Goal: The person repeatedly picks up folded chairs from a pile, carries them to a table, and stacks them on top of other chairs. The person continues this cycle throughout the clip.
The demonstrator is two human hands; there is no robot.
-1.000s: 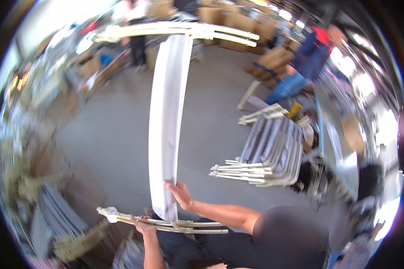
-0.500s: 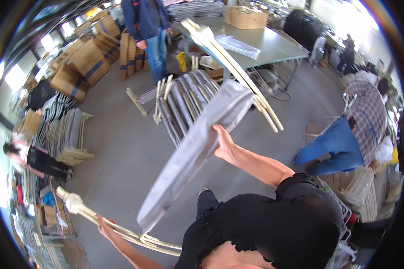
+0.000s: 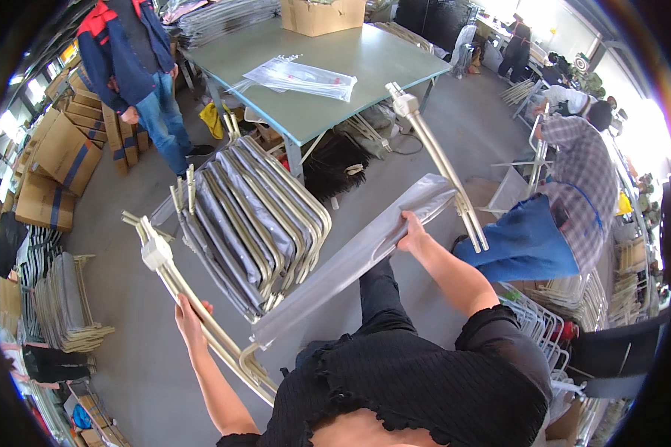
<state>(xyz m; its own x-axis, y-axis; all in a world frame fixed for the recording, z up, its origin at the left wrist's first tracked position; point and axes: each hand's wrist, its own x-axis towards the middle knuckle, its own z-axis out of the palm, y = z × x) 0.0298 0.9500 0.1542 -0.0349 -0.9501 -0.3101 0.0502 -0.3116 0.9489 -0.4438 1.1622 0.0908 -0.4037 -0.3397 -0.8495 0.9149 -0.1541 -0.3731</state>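
I hold up a folding chair frame of cream tubes with a grey fabric panel (image 3: 350, 257) slung across it. My left hand (image 3: 191, 319) is closed round the paired tubes on the left side, below a pale plastic joint (image 3: 156, 254). My right hand (image 3: 416, 232) grips the upper edge of the grey fabric near its right end. Beyond it, the right tubes (image 3: 443, 164) with another pale joint slant down past the fabric. Just ahead on the floor lies a row of similar folded grey chairs (image 3: 253, 216), nested side by side.
A green-topped table (image 3: 306, 123) bears a cardboard box (image 3: 322, 16) and clear plastic bags (image 3: 300, 78). A person in a blue jacket (image 3: 130, 52) stands left of it. At right, a person in a checked shirt (image 3: 583, 167) bends over. Flat cartons (image 3: 60, 160) lean at left.
The view has shifted toward the row of folded chairs, which now sits closer. The held chair frame has swung round and levelled somewhat. Both hands keep their hold.
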